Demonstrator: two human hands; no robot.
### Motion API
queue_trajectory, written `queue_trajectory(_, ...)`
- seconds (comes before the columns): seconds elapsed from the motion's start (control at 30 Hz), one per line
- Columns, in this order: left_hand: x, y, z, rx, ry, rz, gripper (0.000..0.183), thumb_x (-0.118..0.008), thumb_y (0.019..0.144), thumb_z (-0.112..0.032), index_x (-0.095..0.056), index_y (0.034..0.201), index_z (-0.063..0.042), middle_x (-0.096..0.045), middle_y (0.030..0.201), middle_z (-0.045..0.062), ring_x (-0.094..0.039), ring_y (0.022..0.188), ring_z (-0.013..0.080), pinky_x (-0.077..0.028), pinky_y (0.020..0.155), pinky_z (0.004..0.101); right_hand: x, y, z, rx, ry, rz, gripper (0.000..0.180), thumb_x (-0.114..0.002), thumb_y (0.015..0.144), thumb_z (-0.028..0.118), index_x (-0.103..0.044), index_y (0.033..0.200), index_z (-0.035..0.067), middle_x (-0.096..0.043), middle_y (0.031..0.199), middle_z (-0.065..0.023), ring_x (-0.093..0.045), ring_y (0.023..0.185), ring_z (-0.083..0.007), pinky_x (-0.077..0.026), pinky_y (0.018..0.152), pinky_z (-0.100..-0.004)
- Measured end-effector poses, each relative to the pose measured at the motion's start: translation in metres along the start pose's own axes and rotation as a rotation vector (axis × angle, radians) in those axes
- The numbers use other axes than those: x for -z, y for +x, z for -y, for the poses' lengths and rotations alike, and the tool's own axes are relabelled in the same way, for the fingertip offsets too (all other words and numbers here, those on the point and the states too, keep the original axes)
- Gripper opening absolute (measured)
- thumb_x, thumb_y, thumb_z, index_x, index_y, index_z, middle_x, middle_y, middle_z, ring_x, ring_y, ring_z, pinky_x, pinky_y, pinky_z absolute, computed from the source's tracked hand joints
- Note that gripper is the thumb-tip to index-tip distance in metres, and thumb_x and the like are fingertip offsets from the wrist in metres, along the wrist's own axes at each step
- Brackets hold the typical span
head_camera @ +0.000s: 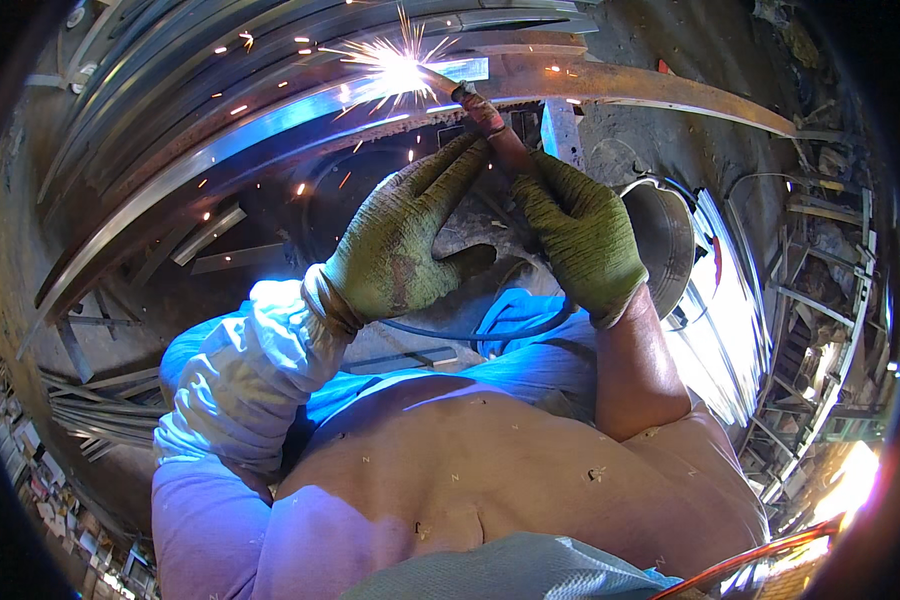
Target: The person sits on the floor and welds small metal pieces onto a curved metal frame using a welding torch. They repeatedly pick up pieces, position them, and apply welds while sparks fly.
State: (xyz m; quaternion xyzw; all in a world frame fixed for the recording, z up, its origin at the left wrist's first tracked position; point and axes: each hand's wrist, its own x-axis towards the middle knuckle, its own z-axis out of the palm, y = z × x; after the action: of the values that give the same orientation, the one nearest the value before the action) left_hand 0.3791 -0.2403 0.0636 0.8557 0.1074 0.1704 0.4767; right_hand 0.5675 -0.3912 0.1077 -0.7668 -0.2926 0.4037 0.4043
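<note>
My right hand point(585, 232), in a worn yellow-green work glove, grips the handle of a MIG-type welding torch point(508, 146). The torch nozzle points up and left into a bright arc with flying sparks, which hides the contact spot. Under the arc runs a long shiny metal bar point(187, 166) along a rusty steel beam point(622, 82). My left hand point(394, 251), gloved alike, reaches toward the torch neck with its fingers extended and thumb spread. Its fingertips lie close against the torch; whether they bear on it cannot be told. A dark cable point(457, 334) crosses below my hands.
Long metal profiles point(195, 45) lie beyond the beam. A round metal drum or bucket point(667, 247) stands right of my right hand, beside sunlit metal strips point(724, 330). A metal frame point(832, 300) curves along the right edge. Offcuts point(210, 234) lie on the floor at left.
</note>
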Motion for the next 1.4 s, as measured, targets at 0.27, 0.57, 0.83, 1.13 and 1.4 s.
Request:
queue_trajectory(0.27,-0.003,-0.002,0.011,-0.025,0.034,-0.013,0.104,-0.091,0.078,-0.02,-0.048,0.17,0.002,-0.052,0.171,0.029,-0.058,0.15,0.0492,-0.049,0.126,0.0513,0.0,-0.005,0.024,-0.17,-0.003,0.039,0.046,-0.073,0.116,0.029,-0.072,0.154,0.006,-0.076,0.101,-0.0007,-0.062,0.082,-0.0067,-0.054,0.075,-0.0283)
queue_trajectory(0.57,0.005,0.003,0.001,-0.032,-0.02,0.015,0.106,-0.096,0.086,-0.022,-0.042,0.175,0.001,-0.049,0.175,0.028,-0.05,0.161,0.0457,-0.042,0.133,0.0502,0.0,-0.005,0.015,-0.114,-0.045,-0.001,0.044,-0.074,0.115,0.031,-0.074,0.152,0.006,-0.077,0.099,-0.0026,-0.065,0.083,-0.0076,-0.057,0.077,-0.0294)
queue_trajectory(0.83,0.002,0.0,0.002,0.028,0.007,0.017,0.106,-0.096,0.087,-0.027,-0.043,0.175,-0.002,-0.051,0.173,0.028,-0.051,0.16,0.0452,-0.043,0.133,0.0498,-0.003,-0.004,0.011,-0.071,0.024,-0.012,0.042,-0.073,0.115,0.031,-0.075,0.151,0.009,-0.074,0.094,-0.0016,-0.062,0.079,-0.0075,-0.056,0.073,-0.0303)
queue_trajectory(1.13,0.004,0.001,0.004,-0.014,0.034,0.051,0.105,-0.095,0.085,-0.018,-0.043,0.175,0.0,-0.05,0.174,0.027,-0.049,0.161,0.0446,-0.041,0.134,0.0491,-0.002,-0.009,0.027,-0.171,0.141,0.046,0.049,-0.072,0.116,0.023,-0.066,0.159,0.001,-0.08,0.117,-0.0015,-0.065,0.093,-0.004,-0.058,0.079,-0.0247)
queue_trajectory(1.4,0.005,0.003,-0.001,0.004,-0.032,0.041,0.103,-0.095,0.086,-0.022,-0.045,0.174,-0.001,-0.052,0.172,0.028,-0.052,0.159,0.0453,-0.042,0.133,0.0497,-0.001,-0.004,0.009,-0.128,0.021,0.007,0.042,-0.074,0.115,0.031,-0.075,0.152,0.011,-0.075,0.094,-0.0011,-0.063,0.079,-0.0082,-0.057,0.074,-0.0301)
